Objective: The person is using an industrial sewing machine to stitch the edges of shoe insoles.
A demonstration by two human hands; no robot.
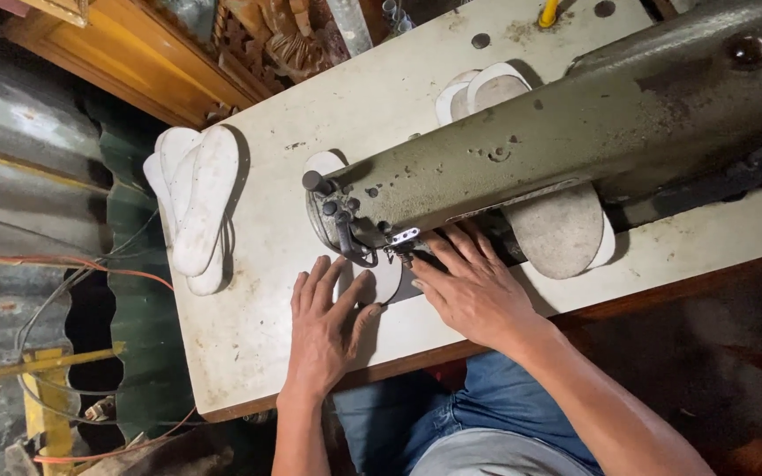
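Lying flat on the table under the needle end of the sewing machine is a pale insole. Only part of it shows, between the two hands; the rest is hidden under the machine head and fingers. Looks thin, light and floppy, probably a foam or fabric layer: should bend easily and slide on the worn white table. Best handled by flat palm pressure on both sides of the needle, not by pinching. Long axis can't be read for sure; the visible rounded end points toward the table's near edge.

Left hand: open, fingers spread, pressed flat on the table with fingertips on the insole's left edge. Grips nothing.
Right hand: open, fingers extended toward the presser foot, resting on the insole's right side. Also grips nothing.

Beyond that: a stack of white insoles at the table's left edge, a grey insole under the machine arm, and more pale ones behind it.
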